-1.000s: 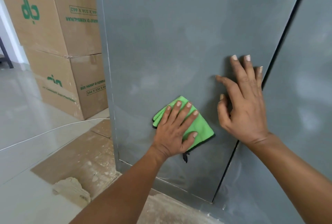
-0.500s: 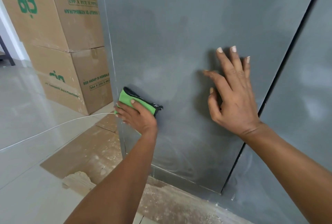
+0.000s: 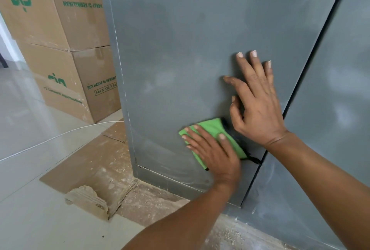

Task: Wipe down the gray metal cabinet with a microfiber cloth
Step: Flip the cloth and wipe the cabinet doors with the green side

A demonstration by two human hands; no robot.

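The gray metal cabinet (image 3: 190,49) fills the upper middle and right, its left door face dusty with wipe streaks low down. A folded green microfiber cloth (image 3: 215,129) with a black edge lies flat against the lower part of that door. My left hand (image 3: 212,151) presses the cloth to the door with straight, spread fingers. My right hand (image 3: 258,101) rests flat on the same door just above the cloth, fingers straight and pointing up, beside the dark gap between the two doors.
Stacked cardboard boxes (image 3: 60,39) with green print stand left of the cabinet. Flattened dusty cardboard (image 3: 90,165) covers the floor at the cabinet's foot, with a torn piece (image 3: 88,199) on it. A thin white cable (image 3: 50,139) crosses the pale tiled floor.
My left hand has swept the cloth from the door's left edge rightward and down to a spot under my right hand. My right hand has stayed flat on the door.
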